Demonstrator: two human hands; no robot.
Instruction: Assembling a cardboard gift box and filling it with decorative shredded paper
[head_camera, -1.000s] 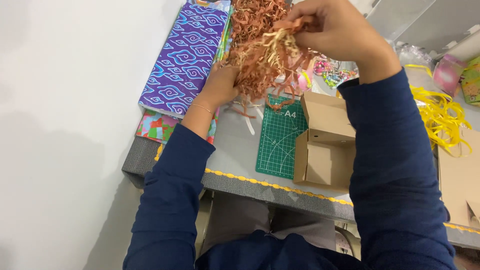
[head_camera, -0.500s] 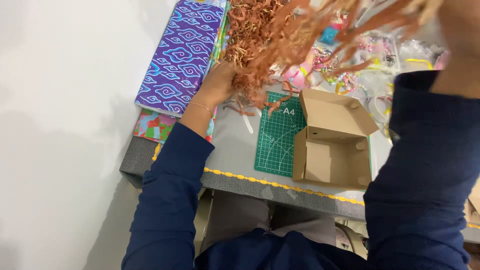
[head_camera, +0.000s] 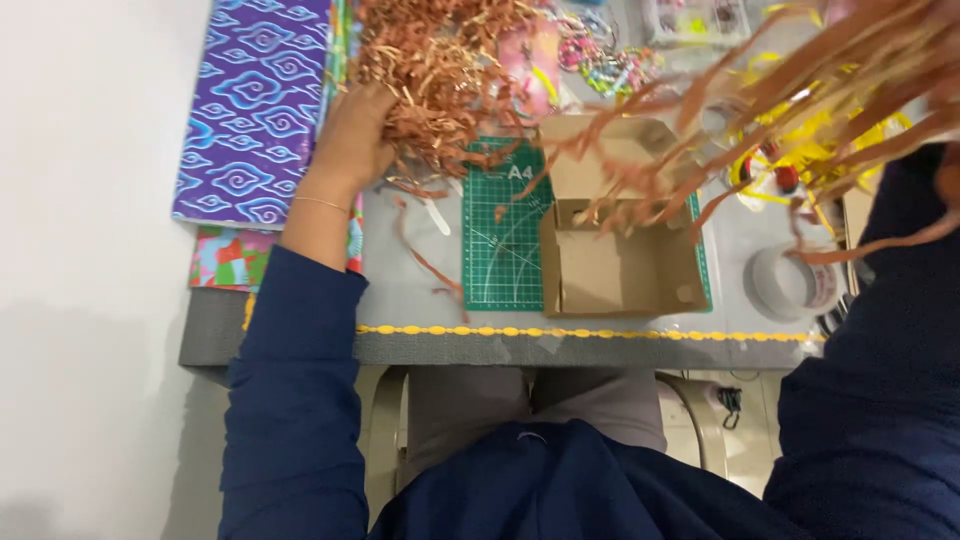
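1 head-worn camera is looking steeply down from close above at the table edge and the person's lap, facing forward across the cluttered tabletop; no second view is sharing the scene.

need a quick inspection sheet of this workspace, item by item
surface: grey table with a yellow trim along the front edge
job's things: pile of brown paper shreds; open cardboard box on a green cutting mat
clutter: purple patterned paper, tape roll, yellow shreds, small colourful items at the back
grippers: left hand rests on the shred pile; right hand out of view, its blurred strands trail above the box
cables: nothing seen
surroundings: white floor at left, person seated in dark blue sleeves
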